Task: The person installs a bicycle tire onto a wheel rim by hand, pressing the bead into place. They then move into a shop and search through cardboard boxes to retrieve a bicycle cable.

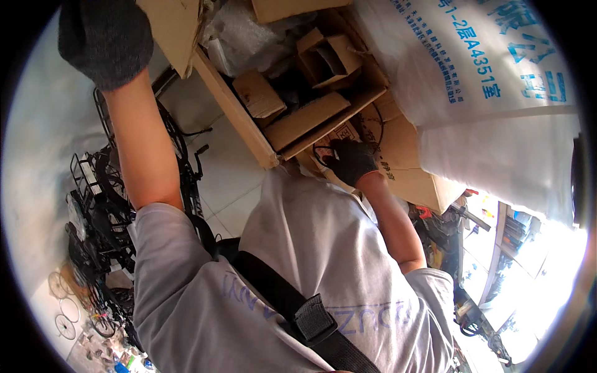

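Note:
An open cardboard box lies ahead of me, holding clear plastic wrap, a small open carton and loose cardboard pieces. My left hand, in a dark knit glove, is raised at the upper left beside a cardboard flap. Its fingers are turned away or cut off by the frame, so their grip is hidden. Against a printed carton below the box's near right edge, my right hand, also gloved, has its fingers curled. A thin black cable loop shows at those fingers.
A large white sack with blue print bulges at the right, next to a closed carton. Bicycles crowd the left by the wall. Tiled floor shows between them and the box. Bright windows stand at the lower right.

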Available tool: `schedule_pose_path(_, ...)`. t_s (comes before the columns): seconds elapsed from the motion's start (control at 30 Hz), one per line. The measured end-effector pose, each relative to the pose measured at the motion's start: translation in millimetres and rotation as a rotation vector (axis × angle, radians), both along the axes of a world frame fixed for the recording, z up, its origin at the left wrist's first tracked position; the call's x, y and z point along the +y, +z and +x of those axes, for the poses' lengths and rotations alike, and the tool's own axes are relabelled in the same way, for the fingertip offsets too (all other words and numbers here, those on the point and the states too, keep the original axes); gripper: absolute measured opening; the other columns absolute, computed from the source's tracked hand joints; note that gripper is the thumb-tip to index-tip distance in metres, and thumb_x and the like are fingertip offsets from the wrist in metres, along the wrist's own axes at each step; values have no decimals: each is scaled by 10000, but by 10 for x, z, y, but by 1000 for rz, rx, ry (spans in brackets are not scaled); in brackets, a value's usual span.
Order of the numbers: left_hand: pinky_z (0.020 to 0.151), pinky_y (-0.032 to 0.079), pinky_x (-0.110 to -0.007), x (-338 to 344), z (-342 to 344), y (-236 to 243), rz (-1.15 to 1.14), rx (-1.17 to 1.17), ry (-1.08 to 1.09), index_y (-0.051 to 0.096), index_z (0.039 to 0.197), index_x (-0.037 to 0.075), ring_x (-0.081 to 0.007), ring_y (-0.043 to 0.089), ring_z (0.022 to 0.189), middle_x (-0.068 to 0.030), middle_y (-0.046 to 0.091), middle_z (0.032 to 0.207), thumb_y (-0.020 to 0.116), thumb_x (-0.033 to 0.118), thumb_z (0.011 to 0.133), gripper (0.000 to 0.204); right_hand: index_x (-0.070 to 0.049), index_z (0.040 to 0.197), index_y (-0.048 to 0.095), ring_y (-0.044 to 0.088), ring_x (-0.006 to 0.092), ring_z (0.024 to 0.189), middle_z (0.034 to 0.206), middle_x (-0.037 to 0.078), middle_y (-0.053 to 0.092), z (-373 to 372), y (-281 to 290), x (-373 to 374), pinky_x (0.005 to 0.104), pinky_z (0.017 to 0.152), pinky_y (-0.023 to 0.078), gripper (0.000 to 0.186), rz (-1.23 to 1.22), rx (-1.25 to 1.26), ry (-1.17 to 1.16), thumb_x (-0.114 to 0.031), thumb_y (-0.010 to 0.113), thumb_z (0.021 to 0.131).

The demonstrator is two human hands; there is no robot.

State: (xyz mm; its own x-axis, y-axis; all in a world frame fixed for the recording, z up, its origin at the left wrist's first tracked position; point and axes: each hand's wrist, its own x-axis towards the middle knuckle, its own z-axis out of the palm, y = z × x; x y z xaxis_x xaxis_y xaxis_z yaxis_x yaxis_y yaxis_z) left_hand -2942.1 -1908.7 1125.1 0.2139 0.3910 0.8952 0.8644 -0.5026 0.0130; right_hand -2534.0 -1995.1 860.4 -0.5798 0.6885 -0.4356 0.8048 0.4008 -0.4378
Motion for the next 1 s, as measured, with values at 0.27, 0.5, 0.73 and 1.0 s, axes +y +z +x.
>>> schedule_pose_path(0.27,990,534,-403,-513,1056,-1159,-994,-245,-254,691,1258,104,-318,688,1110,-143,706,1230,609,203,956,328,-86,1146,711,648,404,1082,1229,213,666,16,695,303,494,954,518,358,16,51,1,-353,658,913)
schedule_pose_path(0.5,934,540,-478,-439,1075,-1865,-1278,509,41,700,1265,172,-393,663,1088,-175,699,1197,633,307,924,373,-101,1199,704,646,372,1132,1239,176,672,31,907,357,459,958,535,336,33,156,119,-307,646,940)
schedule_pose_path(0.73,983,492,-487,-764,778,-1538,-1447,442,-34,755,1092,124,-376,650,1048,-149,712,1053,627,268,922,257,-72,1220,714,657,343,1136,1248,161,698,-251,966,656,423,969,536,357,205,302,137,-302,617,964)
schedule_pose_path(1.0,1034,471,-496,-821,877,-1762,-1070,210,-146,770,1035,83,-390,629,1085,-174,714,1091,689,246,831,273,-66,1274,693,616,364,1238,1318,204,655,-1834,184,1210,431,1075,470,510,149,299,54,-459,589,966)
